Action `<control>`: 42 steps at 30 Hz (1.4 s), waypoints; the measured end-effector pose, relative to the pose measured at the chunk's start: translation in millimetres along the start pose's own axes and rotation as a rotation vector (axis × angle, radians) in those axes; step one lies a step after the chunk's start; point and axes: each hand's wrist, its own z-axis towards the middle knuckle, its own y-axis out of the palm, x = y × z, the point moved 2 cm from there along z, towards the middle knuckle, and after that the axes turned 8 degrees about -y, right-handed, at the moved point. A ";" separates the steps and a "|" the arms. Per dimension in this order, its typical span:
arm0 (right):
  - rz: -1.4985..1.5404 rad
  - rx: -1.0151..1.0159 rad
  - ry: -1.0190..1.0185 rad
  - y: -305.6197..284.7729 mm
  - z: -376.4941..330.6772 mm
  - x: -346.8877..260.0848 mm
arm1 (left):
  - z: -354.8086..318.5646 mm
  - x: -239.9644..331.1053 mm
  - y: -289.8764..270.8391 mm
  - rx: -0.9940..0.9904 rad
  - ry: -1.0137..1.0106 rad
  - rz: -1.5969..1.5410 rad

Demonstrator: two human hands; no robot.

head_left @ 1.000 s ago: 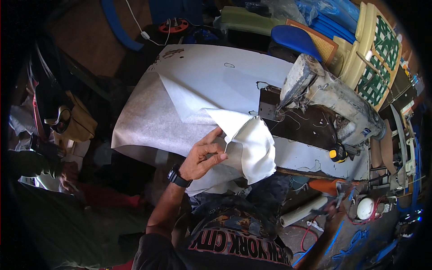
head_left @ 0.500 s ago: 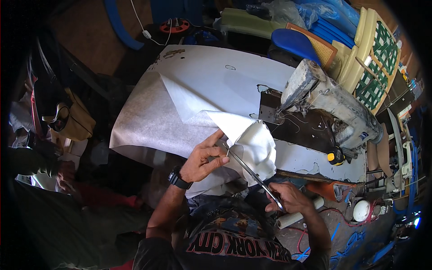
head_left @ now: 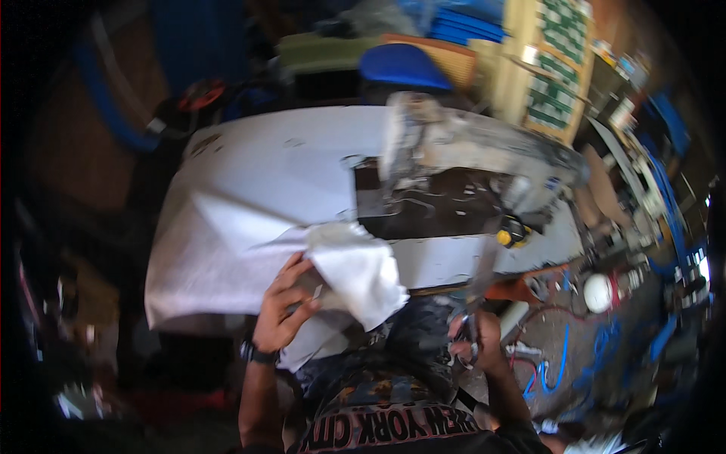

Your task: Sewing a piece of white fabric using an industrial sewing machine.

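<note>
The person's own hands number two: one left hand (head_left: 284, 306) and one right hand (head_left: 488, 337). There is one wristwatch (head_left: 260, 353), one pair of scissors (head_left: 478, 286) and at least one white sheet (head_left: 212, 276), whose folds prevent a sure count. One bench (head_left: 446, 259), one sewing machine (head_left: 484, 147) and one black-and-yellow tape measure (head_left: 512, 233) show. Count also one blue seat pad (head_left: 403, 66), one olive cushion (head_left: 325, 53), one cane panel (head_left: 458, 66), one red reel (head_left: 203, 95), one white rounded object (head_left: 597, 293), one pale roll (head_left: 514, 318), and one cream frame (head_left: 518, 76) with two green webbed sections (head_left: 553, 94). Blue cords (head_left: 566, 344) are several, too blurred to number.
</note>
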 end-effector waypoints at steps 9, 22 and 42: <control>-0.368 0.831 0.463 -207.9 -26.7 94.7 | -10.8 13.0 10.6 0.103 -0.069 0.107; -1.437 0.302 0.488 -285.7 14.9 143.2 | -6.9 5.6 -6.4 0.046 0.033 0.229; -0.531 0.161 -0.087 76.0 140.2 8.1 | -15.1 29.9 43.7 -0.108 0.162 0.403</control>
